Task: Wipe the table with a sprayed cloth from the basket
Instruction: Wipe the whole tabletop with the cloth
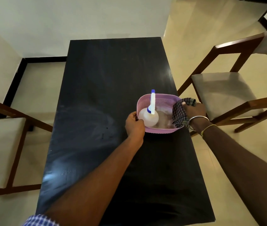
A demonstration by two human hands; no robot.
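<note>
A pink plastic basket (159, 100) stands near the right edge of the black table (106, 88). Inside it lies a white spray bottle (148, 118) with a blue and white trigger head pointing away from me. My left hand (134, 124) grips the basket's left rim. My right hand (193, 110) presses a dark checked cloth (179, 114) against the basket's right rim, the cloth draped over the rim and partly inside. The cloth's far end pokes out past my fingers.
A wooden chair with a pale cushion (224, 93) stands close to the table's right edge, just beyond the basket. Another such chair (0, 149) is on the left. Pale smears (80, 128) show on the table's left half. Cream floor tiles surround the table.
</note>
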